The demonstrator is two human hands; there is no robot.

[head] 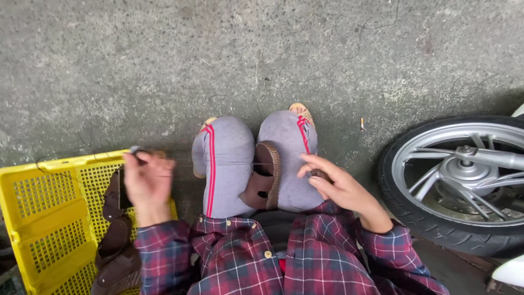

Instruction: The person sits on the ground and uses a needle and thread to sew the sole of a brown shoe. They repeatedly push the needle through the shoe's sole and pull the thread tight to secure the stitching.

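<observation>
Brown shoe [266,177] sat wedged between the knees, right hand [338,186] loosely spread at its 3 o'clock edge, left hand [146,180] pinching taut thread [218,163] out toward 9 o'clock; overpulling could snap the thread.

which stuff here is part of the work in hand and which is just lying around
In the work:
- brown shoe wedged between the knees
- thread stretched taut from the shoe
- left hand, pulling the thread
- right hand, resting by the shoe

Lying about:
- yellow crate
- brown shoe pieces on the crate
- motorbike wheel
- cigarette butt on the concrete
</observation>
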